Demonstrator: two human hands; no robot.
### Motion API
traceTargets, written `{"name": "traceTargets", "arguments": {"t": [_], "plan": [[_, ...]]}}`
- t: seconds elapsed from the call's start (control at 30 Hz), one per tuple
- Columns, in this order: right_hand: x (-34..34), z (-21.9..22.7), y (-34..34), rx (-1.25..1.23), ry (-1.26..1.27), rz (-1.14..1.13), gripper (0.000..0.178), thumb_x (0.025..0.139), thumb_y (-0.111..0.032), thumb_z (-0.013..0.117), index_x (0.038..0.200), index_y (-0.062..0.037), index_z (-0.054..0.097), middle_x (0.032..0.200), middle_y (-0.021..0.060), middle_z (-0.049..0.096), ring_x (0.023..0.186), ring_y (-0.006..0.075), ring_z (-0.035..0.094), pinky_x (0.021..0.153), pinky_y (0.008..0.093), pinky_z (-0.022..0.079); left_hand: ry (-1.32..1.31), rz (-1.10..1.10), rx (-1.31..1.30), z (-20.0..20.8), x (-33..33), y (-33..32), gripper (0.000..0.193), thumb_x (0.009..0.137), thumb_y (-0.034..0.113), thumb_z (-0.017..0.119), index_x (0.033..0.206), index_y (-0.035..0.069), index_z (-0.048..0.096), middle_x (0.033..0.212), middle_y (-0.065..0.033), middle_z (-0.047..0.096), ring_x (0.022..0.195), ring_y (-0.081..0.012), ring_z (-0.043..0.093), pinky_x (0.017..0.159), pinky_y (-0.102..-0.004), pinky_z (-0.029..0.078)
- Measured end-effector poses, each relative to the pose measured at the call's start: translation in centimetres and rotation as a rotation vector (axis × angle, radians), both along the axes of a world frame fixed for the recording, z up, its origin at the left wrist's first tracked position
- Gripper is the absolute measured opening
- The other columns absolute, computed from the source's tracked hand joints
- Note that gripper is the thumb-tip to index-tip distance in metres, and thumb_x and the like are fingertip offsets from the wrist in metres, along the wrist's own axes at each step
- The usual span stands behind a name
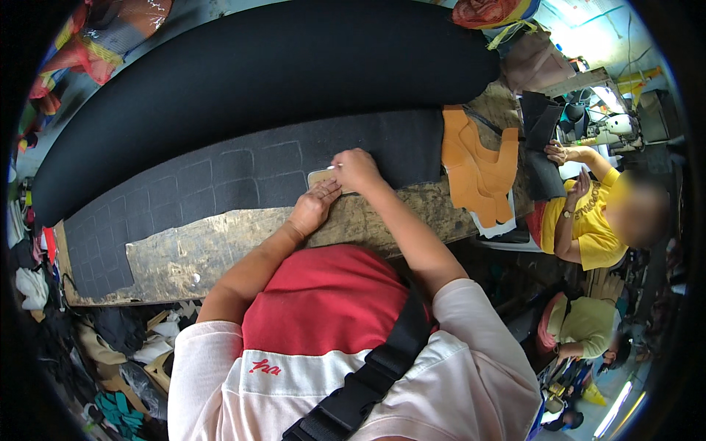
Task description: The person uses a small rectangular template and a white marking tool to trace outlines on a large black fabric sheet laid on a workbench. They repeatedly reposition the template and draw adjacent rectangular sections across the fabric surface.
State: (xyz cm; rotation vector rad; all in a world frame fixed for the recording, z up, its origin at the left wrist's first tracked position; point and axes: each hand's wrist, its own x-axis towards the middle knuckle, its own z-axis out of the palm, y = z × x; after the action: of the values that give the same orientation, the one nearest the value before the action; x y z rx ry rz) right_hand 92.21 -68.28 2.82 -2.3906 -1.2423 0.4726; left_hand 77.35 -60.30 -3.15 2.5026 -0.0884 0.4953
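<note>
My left hand (310, 208) lies with its fingers stretched flat on a small tan template (319, 176) with rounded corners and a pale edge. Pinched in my right hand (358, 171) is a slim white marking pencil, only its light end showing beside the template's upper edge. Under both hands spreads a strip of black fabric (397, 143). Rows of thin white rounded-square outlines run across it to the left of the template, down to its far left end.
A large black fabric roll (279, 59) lies behind the strip on the worn wooden table (213, 242). Orange cut pieces (474, 165) lie to the right. Beyond them, a person in yellow (588, 213) works near a sewing machine (618, 128). Scraps heap up at lower left.
</note>
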Motion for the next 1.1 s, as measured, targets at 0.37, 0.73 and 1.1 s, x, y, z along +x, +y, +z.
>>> {"name": "traceTargets", "arguments": {"t": [0.37, 0.73, 1.1], "plan": [[-1.3, 1.2, -6.6, -0.078, 0.120, -0.043, 0.016, 0.075, -0.012, 0.059, 0.082, -0.0018, 0.069, 0.072, 0.0187, 0.064, 0.064, 0.0326, 0.064, 0.064, 0.0385, 0.052, 0.072, -0.045, -0.009, 0.7, 1.2, 0.9, 0.029, 0.073, -0.003, 0.054, 0.101, -0.002, 0.063, 0.113, -0.0149, 0.060, 0.113, -0.0289, 0.054, 0.097, -0.0365, 0.043], [3.2, 0.8, 1.6, 0.306, 0.120, -0.204, 0.015, 0.072, -0.014, 0.064, 0.083, -0.0053, 0.069, 0.078, 0.0169, 0.066, 0.076, 0.0333, 0.064, 0.076, 0.0407, 0.049, -0.032, 0.101, -0.042, 0.5, 4.2, 3.2, 0.027, 0.074, -0.003, 0.052, 0.099, 0.000, 0.064, 0.110, -0.0138, 0.062, 0.113, -0.0272, 0.054, 0.097, -0.0356, 0.043], [2.1, -1.7, 6.9, 0.087, 0.038, -0.097, 0.016, 0.071, -0.017, 0.063, 0.083, -0.0114, 0.072, 0.085, 0.0151, 0.067, 0.089, 0.0321, 0.061, 0.083, 0.0424, 0.048, 0.313, 0.109, -0.153, 1.1, 4.5, 4.7, 0.025, 0.075, -0.003, 0.053, 0.095, 0.003, 0.066, 0.098, -0.0164, 0.063, 0.098, -0.0337, 0.059, 0.085, -0.0373, 0.048]]}}
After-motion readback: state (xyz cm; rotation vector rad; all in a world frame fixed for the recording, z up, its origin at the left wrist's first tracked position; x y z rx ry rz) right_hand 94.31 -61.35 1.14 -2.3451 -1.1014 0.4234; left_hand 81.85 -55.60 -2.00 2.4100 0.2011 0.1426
